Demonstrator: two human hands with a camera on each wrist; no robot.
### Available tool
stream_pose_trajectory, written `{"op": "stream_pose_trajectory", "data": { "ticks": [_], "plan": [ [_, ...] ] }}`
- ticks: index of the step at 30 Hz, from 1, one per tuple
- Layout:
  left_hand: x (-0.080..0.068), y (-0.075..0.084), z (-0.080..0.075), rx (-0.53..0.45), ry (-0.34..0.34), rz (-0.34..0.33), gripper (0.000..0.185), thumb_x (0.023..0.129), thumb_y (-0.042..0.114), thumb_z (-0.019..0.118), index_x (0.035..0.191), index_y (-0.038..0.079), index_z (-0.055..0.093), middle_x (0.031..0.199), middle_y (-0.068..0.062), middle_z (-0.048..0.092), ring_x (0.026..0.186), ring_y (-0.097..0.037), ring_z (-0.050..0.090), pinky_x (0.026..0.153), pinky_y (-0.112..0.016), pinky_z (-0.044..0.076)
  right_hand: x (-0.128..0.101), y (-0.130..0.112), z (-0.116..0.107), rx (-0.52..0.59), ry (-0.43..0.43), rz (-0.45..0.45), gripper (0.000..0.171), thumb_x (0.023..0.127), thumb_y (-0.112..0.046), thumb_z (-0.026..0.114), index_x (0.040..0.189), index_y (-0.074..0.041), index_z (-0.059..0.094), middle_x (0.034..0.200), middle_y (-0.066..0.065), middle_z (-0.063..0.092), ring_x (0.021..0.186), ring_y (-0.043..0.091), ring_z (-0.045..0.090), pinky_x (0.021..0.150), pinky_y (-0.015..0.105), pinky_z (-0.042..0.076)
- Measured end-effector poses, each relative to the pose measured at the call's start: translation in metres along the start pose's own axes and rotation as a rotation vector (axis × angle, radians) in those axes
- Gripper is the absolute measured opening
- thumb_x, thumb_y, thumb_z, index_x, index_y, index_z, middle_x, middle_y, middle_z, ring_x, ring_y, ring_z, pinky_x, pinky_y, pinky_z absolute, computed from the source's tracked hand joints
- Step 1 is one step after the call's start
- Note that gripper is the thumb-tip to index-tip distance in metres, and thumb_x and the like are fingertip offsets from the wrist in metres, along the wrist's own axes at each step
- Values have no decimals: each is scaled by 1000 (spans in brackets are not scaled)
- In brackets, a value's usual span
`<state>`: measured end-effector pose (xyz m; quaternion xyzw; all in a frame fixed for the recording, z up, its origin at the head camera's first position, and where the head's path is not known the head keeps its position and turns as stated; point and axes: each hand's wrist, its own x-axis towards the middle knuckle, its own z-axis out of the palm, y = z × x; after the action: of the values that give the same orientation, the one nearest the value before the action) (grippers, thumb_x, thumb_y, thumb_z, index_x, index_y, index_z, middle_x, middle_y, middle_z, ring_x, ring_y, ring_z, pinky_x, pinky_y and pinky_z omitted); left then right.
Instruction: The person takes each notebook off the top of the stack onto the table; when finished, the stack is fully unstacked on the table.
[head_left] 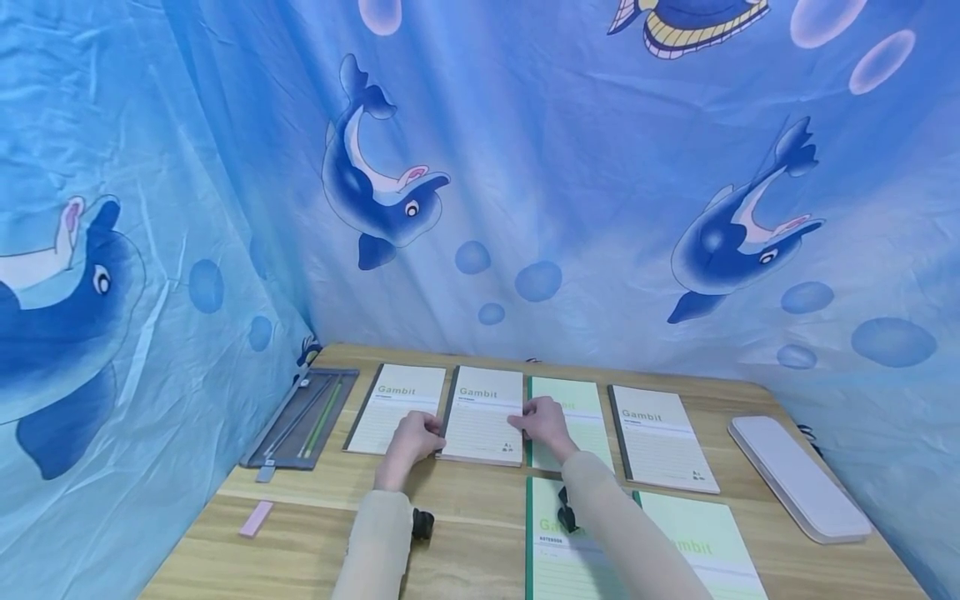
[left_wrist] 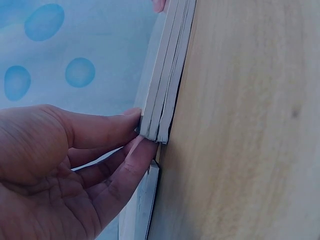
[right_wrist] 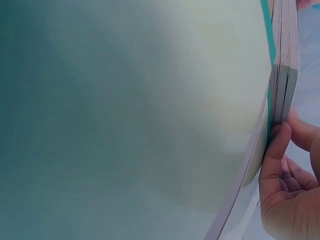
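Observation:
A small stack of white-covered Gambit notebooks (head_left: pixel 480 417) lies in the back row, second from the left. My left hand (head_left: pixel 414 442) pinches its left front corner, thumb on the cover and fingers beneath, as the left wrist view shows. On the opposite edge my right hand (head_left: pixel 546 423) pinches the same stack between thumb and finger. The page edges (left_wrist: pixel 170 75) of several notebooks line up in the left wrist view. Left of the stack lies another white notebook (head_left: pixel 397 408); a green notebook (head_left: pixel 581 417) lies to its right, partly under my right hand.
Farther right are a white notebook (head_left: pixel 663 437) and a pale pencil case (head_left: pixel 798 479). Two green notebooks (head_left: pixel 555 567) (head_left: pixel 708 546) lie in front, partly behind my right sleeve. A grey mesh pouch (head_left: pixel 300 421) with pencils and a pink eraser (head_left: pixel 257 518) lie left on the wooden table (head_left: pixel 465 533).

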<state>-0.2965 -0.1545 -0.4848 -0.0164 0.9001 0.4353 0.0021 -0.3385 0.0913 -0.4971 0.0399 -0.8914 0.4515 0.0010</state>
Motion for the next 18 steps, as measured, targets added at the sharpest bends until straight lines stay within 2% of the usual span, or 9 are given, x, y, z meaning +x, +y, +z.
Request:
{"op": "stream_pose_trajectory", "data": {
  "ticks": [14, 18],
  "plan": [
    [-1, 1, -1, 2, -14, 5, 33, 77, -5, 76, 108, -11, 67, 93, -15, 68, 88, -28, 65, 85, -44, 53, 2, 1, 0, -32, 4, -2, 15, 90, -14, 74, 83, -1, 70, 56, 3, 59, 53, 15, 58, 54, 27, 44],
    [-2, 1, -1, 19, -16, 16, 33, 77, -3, 77, 108, -11, 67, 92, -14, 68, 87, -27, 65, 84, -44, 53, 3, 1, 1, -57, 8, 8, 15, 90, -14, 73, 89, 1, 70, 58, 3, 61, 54, 15, 59, 55, 27, 45]
  ]
}}
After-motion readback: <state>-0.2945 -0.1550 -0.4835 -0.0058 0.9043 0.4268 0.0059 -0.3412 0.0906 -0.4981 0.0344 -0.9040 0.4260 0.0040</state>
